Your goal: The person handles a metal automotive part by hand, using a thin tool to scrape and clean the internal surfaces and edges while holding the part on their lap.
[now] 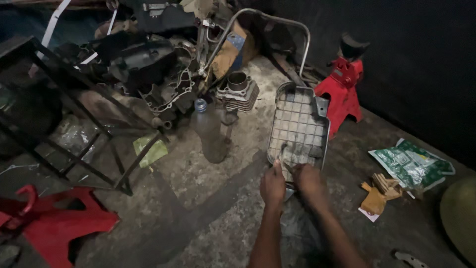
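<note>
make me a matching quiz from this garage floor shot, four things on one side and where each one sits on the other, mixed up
Things:
1. red jack stand
2. plastic bottle
3. green packet
4. metal grid tray

Places:
A. straight ahead of both hands, near end touched by them
B. far right of the floor, beside torn cardboard
C. just right of the tray's far end
D. left of the tray, in front of the finned engine cylinder

Pairs: 1-C, 2-D, 3-B, 4-A
</note>
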